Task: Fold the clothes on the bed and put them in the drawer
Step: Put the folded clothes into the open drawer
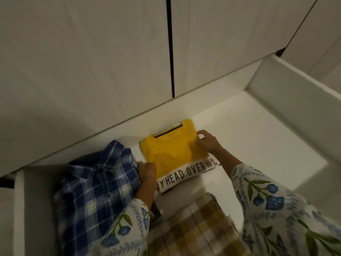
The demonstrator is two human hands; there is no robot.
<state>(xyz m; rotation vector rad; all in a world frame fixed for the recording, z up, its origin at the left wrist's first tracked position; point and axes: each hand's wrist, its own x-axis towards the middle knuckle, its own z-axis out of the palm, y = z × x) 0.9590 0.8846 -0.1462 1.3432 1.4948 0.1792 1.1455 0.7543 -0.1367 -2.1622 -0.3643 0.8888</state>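
Note:
A folded yellow T-shirt [171,152] lies in the open white drawer [258,130], on top of a folded white shirt with black lettering [186,176]. My right hand [207,141] is at the yellow shirt's right edge, thumb and fingers curled on the fabric. My left hand [147,171] is at its left edge, fingers curled down between the yellow shirt and a folded blue plaid shirt [96,182]. Whether the left fingers pinch the cloth is hidden.
A folded tan and yellow plaid garment [195,228] lies in the drawer's near part. The drawer's right half shows bare white floor up to its right wall [295,100]. Shut white cabinet doors [92,61] stand behind the drawer.

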